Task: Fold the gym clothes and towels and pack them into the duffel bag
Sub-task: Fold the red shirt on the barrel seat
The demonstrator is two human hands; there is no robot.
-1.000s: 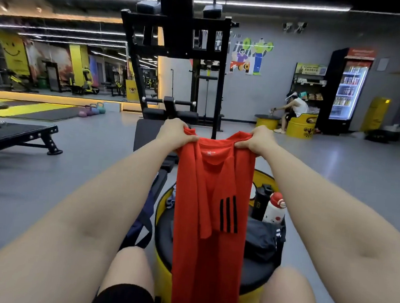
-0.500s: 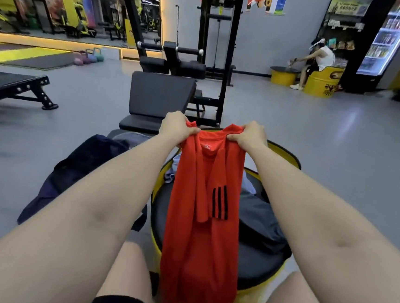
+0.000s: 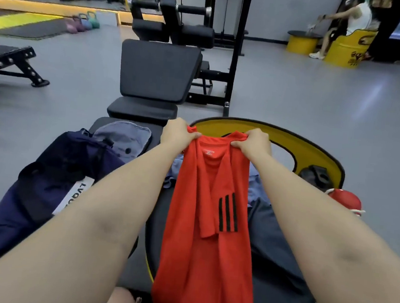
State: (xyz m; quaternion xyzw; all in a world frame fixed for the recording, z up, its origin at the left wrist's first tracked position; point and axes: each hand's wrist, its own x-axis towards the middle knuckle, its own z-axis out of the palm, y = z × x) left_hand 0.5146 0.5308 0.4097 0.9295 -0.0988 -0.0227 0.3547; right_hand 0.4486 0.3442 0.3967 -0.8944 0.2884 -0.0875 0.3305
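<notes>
Fingers of the left hand [image 3: 177, 135] and right hand [image 3: 255, 143] were clamped on the shoulders of the red shirt [image 3: 208, 224], one each side of the collar — likely to hang it straight, sleeves already folded in, ready for a lengthwise fold. Shirt hung over the round black-and-yellow stool [image 3: 315, 147], collar end up and away from the person, long axis running down toward the lap. Navy duffel bag [image 3: 46, 186] sat open just left of it — unpacked, I'd judge.
</notes>
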